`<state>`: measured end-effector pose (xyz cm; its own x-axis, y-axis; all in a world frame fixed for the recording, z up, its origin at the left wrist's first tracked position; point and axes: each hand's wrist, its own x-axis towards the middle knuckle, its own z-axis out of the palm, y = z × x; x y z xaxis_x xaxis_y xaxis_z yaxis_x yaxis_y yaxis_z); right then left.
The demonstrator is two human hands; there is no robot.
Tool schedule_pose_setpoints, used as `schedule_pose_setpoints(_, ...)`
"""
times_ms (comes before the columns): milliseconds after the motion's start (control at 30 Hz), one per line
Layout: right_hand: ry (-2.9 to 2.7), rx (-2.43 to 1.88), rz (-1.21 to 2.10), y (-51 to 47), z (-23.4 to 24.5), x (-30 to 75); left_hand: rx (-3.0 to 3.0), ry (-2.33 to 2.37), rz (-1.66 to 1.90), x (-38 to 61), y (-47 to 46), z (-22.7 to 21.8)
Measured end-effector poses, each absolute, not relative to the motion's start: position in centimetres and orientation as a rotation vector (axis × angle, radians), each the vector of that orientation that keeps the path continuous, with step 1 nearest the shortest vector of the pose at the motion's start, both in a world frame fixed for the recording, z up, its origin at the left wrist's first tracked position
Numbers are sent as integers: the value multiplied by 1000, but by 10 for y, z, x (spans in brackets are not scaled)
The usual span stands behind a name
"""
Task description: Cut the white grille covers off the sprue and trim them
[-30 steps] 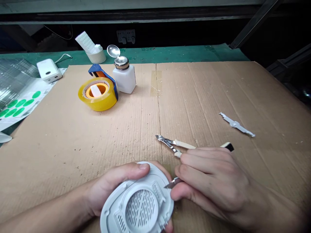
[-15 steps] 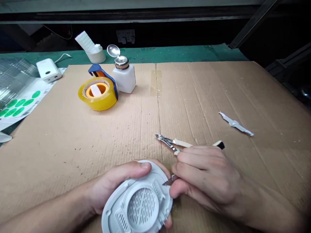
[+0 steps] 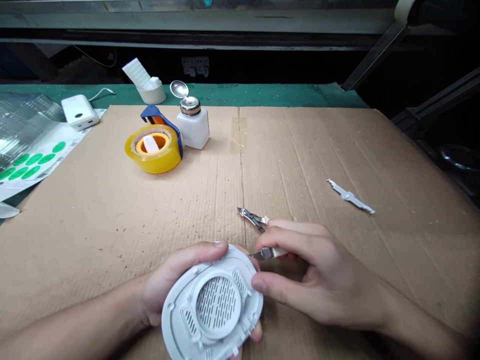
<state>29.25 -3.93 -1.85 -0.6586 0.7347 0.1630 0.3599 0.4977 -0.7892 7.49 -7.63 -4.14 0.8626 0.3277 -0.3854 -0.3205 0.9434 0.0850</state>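
My left hand [image 3: 180, 270] is closed on a light grey oval plastic cover [image 3: 218, 307] with a round slotted grille, its thumb along the top edge. My right hand [image 3: 318, 270] grips a small knife [image 3: 273, 252] in its fingers. The blade points left, at the cover's upper right edge, where contact cannot be made out. The right thumb is apart from the fingers, its tip at the cover's right rim. Just beyond lie nippers [image 3: 250, 215], jaws to the left, their handles hidden behind my right hand.
A slim grey plastic strip [image 3: 350, 196] lies on the cardboard [image 3: 300, 165] at right. Farther back are a yellow tape roll [image 3: 155, 162] with a blue dispenser, a white pump bottle [image 3: 195, 127] with its lid up, a white cup [image 3: 152, 95], a white device [image 3: 79, 112] and a green-dotted sheet [image 3: 41, 165].
The right hand's grip has loosened, with the thumb now away from the blade and more of the knife showing. The blade has moved up along the cover's edge. The view has shifted slightly.
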Motion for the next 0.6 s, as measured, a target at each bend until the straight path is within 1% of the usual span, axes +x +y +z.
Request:
schedule_pose_setpoints(100,-2236,-985,989,-40,-19,288,77,389,247,73,-78,-48)
schedule_pose_setpoints(200,-2159,-1130,844,-39,-19,284,132,340,264,74,-79,-52)
schedule_pose_setpoints(300,-2163,-1278,636,-36,-19,288,152,309,287,74,-78,-51)
schedule_pose_setpoints(400,-2300,-1359,407,-31,-22,300,149,307,260,73,-76,-50)
schedule_pose_setpoints(600,-2378,-1546,-176,-18,-34,319,126,281,265,70,-77,-51)
